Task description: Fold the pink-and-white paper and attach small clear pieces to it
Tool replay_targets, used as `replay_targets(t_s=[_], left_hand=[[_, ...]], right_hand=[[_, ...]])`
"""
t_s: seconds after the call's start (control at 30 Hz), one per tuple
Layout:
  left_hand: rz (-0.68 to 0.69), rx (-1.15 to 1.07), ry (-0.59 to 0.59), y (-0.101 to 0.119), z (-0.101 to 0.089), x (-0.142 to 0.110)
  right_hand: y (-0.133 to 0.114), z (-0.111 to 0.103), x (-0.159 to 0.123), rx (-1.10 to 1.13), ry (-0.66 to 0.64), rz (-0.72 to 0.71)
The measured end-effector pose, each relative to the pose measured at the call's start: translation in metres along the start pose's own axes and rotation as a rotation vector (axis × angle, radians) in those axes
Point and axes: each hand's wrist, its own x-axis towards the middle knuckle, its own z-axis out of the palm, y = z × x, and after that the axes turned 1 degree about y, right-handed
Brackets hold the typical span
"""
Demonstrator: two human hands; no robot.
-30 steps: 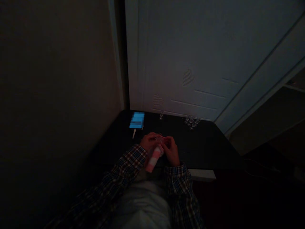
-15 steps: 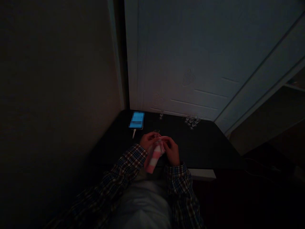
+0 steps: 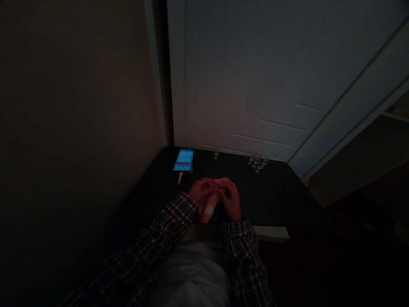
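Over the front of a dark table, my left hand [image 3: 202,190] and my right hand [image 3: 231,198] are close together, both with fingers pinched. Between them is a soft pink and white striped cloth piece that looks like a sock [image 3: 209,209]. Its lower end hangs down towards me, while its upper part is bunched at my fingertips and folds away beyond them. By the left fingers shows the thin curved edge of a small clear piece [image 3: 213,178]; the fingers cover most of it. Dim light hides where exactly each fingertip grips.
The dark table [image 3: 275,200] stands against a pale panel with heart patterns [image 3: 253,103]. A lit phone [image 3: 183,160] with a white cable [image 3: 180,178] lies at the back left. A clear piece [image 3: 216,154] and a pile of several similar ones [image 3: 257,163] lie along the back.
The sock's upper part has been turned up and away past my fingertips, and its hanging end has risen a little. The clear piece is more covered now. Both hands stay nearly in place.
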Motion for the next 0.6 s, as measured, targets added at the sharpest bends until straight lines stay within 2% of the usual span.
replay_targets(t_s=[0.1, 0.23, 0.43, 0.6], left_hand=[[0.046, 0.054, -0.028, -0.005, -0.002, 0.001], [0.023, 0.035, -0.031, -0.005, -0.002, 0.001], [-0.072, -0.058, 0.026, 0.002, 0.001, 0.0], [-0.059, -0.035, 0.065, 0.007, 0.001, -0.001]], right_hand=[[0.002, 0.001, 0.0, -0.023, -0.003, -0.014], [0.006, 0.001, 0.0, -0.064, -0.023, -0.028], [0.001, 0.003, -0.001, -0.048, -0.102, -0.04], [-0.006, 0.003, 0.001, 0.008, -0.114, -0.043]])
